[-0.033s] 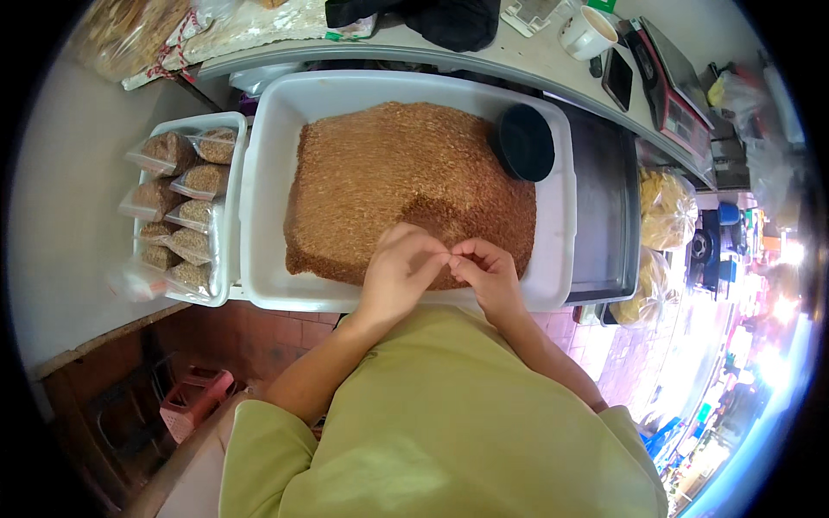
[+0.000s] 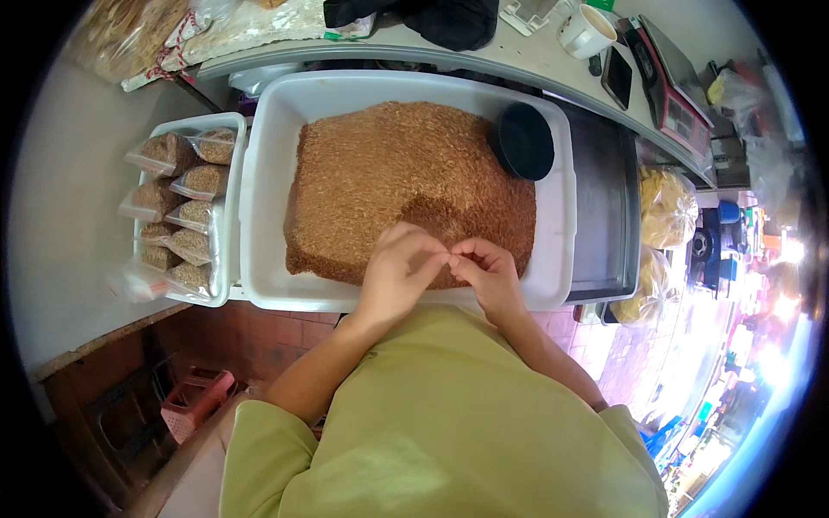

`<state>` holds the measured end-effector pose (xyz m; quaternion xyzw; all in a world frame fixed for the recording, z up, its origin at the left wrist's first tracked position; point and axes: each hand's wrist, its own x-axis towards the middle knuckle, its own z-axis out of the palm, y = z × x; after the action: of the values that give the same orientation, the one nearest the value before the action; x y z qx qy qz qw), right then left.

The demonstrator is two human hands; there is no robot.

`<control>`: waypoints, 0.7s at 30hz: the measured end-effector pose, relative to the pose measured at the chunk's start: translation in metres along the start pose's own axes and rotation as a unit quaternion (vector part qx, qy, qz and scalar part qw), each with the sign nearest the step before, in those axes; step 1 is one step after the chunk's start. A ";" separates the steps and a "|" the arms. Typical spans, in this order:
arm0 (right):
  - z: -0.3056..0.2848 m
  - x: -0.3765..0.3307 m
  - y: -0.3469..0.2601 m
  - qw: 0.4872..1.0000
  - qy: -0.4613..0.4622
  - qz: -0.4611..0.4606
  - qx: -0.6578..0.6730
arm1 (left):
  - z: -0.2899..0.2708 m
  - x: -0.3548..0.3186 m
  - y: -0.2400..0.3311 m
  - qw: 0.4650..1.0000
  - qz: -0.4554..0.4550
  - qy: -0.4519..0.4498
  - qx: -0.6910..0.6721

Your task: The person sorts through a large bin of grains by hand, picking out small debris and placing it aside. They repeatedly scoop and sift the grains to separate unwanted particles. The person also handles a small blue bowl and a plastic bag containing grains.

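My left hand and right hand meet fingertip to fingertip, pinched narrow above the grain; anything held is hidden.

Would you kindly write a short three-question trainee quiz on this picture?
1. True or false: the black bowl sits in the white tub at its far right corner.
2. What lies in the small tray left of the tub? A) sealed bags of grain B) spoons C) cups
3. Where do the left hand and right hand meet?

Key: 1 true. 2 A. 3 Fingertips together over the near edge of the brown grain heap.
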<state>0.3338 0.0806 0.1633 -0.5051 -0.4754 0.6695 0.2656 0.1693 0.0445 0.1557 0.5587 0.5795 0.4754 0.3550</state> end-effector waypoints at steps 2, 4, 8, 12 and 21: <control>-0.001 0.000 0.001 0.999 -0.001 -0.023 -0.031 | 0.000 0.001 -0.002 0.999 -0.018 -0.017 -0.031; 0.001 -0.001 -0.003 0.994 -0.001 -0.060 -0.090 | -0.002 0.002 -0.003 0.998 -0.030 -0.027 -0.047; 0.002 -0.003 -0.004 0.992 -0.003 -0.079 -0.100 | -0.004 0.002 -0.002 0.997 -0.044 -0.037 -0.044; 0.000 -0.003 -0.004 0.989 -0.012 -0.095 -0.110 | -0.006 0.001 -0.001 0.996 -0.051 -0.056 -0.040; 0.001 0.003 -0.006 0.996 -0.036 -0.077 0.002 | 0.000 -0.002 -0.011 0.963 -0.141 -0.092 -0.210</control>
<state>0.3309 0.0853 0.1673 -0.4423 -0.5208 0.6656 0.3002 0.1660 0.0433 0.1449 0.4257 0.5042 0.4784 0.5794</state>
